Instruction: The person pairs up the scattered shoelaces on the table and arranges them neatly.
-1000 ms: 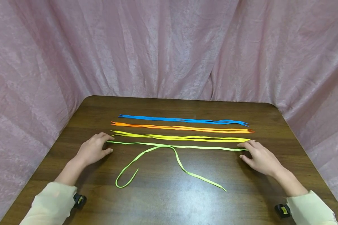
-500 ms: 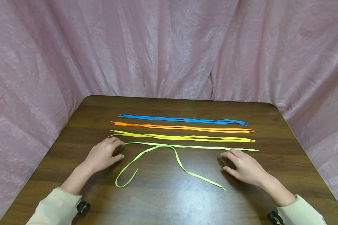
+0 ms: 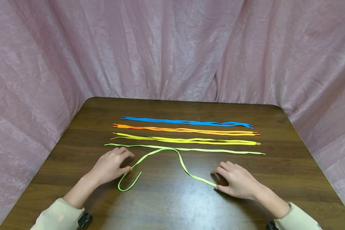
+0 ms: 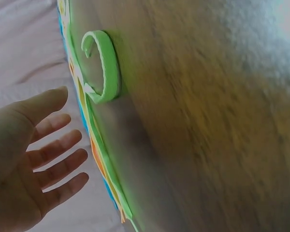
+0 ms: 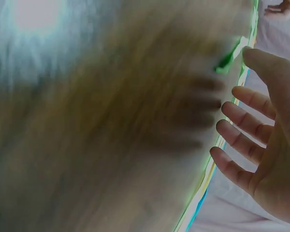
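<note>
A loose lime-green shoelace [image 3: 184, 166] lies in a wavy curve on the table, with its left end hooked back in a loop. My left hand [image 3: 110, 164] hovers by that loop, fingers spread and nothing gripped; the left wrist view shows its fingertips [image 4: 77, 157] apart from the lace. Over the lace's right end is my right hand [image 3: 238, 180], its thumb overlapping the tip in the head view. Its fingers [image 5: 239, 118] are also spread in the right wrist view. A second lime-green shoelace [image 3: 212, 150] runs straight behind, touching the curved one near the middle.
Farther back, yellow laces [image 3: 175, 140], orange laces [image 3: 184, 130] and blue laces [image 3: 175, 121] lie in roughly parallel rows. The brown wooden table [image 3: 172, 204] ends at a pink curtain [image 3: 172, 51] behind it.
Both hands have left the ends of the straight green shoelace and come nearer. The left moved right to the loop; the right moved left to the curved lace's right tip.
</note>
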